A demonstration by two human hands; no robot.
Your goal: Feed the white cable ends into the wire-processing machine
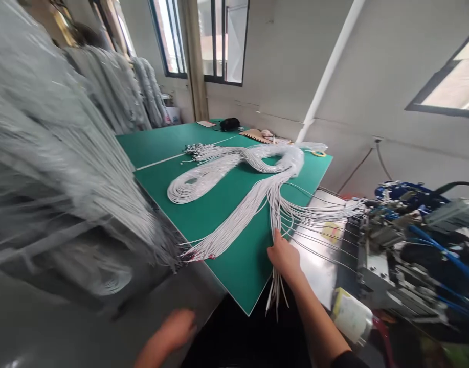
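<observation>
Right hand (284, 255) fingers (275, 238) press white cords (274, 204) against green table (234, 266).

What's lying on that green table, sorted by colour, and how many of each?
White: 1 long looped bundle of thin cords
Black: 1 small pouch
Tan: 1 flat cardboard sheet
Yellow: 1 tape ring
Total: 4

The right hand rests on the cords.

green table (234, 266) with white cords (234, 168), black pouch (229, 123), tape ring (318, 153)
</observation>
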